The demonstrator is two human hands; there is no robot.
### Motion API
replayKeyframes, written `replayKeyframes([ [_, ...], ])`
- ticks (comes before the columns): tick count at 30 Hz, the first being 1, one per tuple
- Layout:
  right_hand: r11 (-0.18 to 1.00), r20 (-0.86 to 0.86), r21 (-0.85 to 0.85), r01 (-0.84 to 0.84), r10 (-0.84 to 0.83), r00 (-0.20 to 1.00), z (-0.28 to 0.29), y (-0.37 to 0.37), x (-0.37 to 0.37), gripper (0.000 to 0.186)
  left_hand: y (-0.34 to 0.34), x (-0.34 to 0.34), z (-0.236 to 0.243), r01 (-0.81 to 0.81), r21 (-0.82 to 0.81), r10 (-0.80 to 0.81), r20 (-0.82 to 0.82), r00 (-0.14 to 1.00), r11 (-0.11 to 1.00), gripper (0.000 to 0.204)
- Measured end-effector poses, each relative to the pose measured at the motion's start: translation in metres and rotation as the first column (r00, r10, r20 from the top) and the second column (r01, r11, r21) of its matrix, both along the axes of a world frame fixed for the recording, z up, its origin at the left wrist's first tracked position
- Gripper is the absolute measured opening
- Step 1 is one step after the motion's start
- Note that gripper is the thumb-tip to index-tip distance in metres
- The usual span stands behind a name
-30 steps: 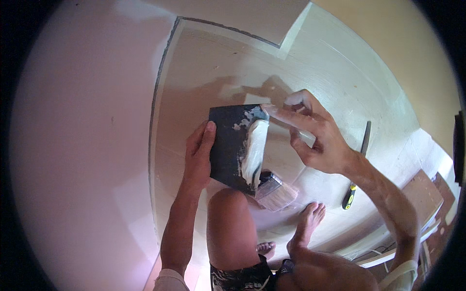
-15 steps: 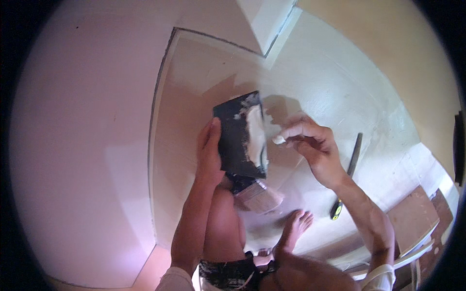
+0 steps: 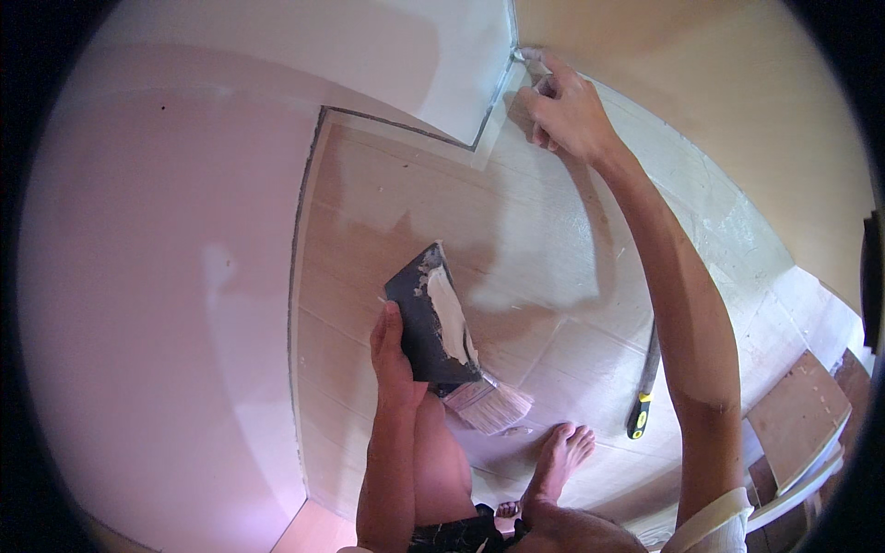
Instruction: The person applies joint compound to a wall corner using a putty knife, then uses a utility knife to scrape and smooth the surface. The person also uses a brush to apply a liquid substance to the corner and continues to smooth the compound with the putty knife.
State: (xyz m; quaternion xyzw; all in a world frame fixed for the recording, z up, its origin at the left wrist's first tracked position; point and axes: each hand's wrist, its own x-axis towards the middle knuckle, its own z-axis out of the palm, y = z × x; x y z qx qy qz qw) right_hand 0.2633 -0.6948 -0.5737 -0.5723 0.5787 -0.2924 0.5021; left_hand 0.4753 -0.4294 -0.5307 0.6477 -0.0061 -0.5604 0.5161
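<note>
My left hand (image 3: 391, 364) is closed on the near left edge of a dark flat rectangular board (image 3: 419, 318), held tilted above the floor. A thick strip of white filler paste (image 3: 449, 313) lies along its right side. My right arm reaches far forward. My right hand (image 3: 567, 111) has its index finger stretched out, the whitened fingertip touching the corner where the white wall (image 3: 396, 55) meets the floor and the tan panel (image 3: 682, 55). Its other fingers are loosely curled, and no tool shows in it. Partly behind the board is a wide brush (image 3: 493, 405) with pale bristles; its handle is hidden.
A long thin tool with a black and yellow handle (image 3: 639, 417) lies on the tiled floor (image 3: 553, 249) right of my foot (image 3: 560, 461). Brown boards (image 3: 800, 419) lean at the lower right. A dark gap edges the pale surface (image 3: 157, 304) on the left.
My right hand has moved from beside the board, where it carried a dab of paste, up to the far corner. The board in my left hand sits lower and further left in view.
</note>
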Motion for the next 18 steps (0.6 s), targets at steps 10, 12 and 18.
replayKeyframes([
  [10,0.960,-0.352,-0.263,-0.094,-0.005,0.936,-0.014,-0.009,0.011,0.057,-0.004,-0.006,-0.002,-0.020,0.086,0.012,0.098,0.995,0.996,0.040],
  [12,0.963,-0.352,-0.250,-0.104,0.010,0.936,-0.009,-0.006,0.011,0.056,-0.001,-0.001,-0.005,0.004,0.109,-0.016,0.111,0.994,0.994,0.040],
  [18,0.957,-0.357,-0.228,-0.181,0.091,0.930,-0.009,0.002,0.010,0.055,0.001,0.003,-0.011,-0.016,0.045,0.013,0.070,0.997,0.999,0.039],
])
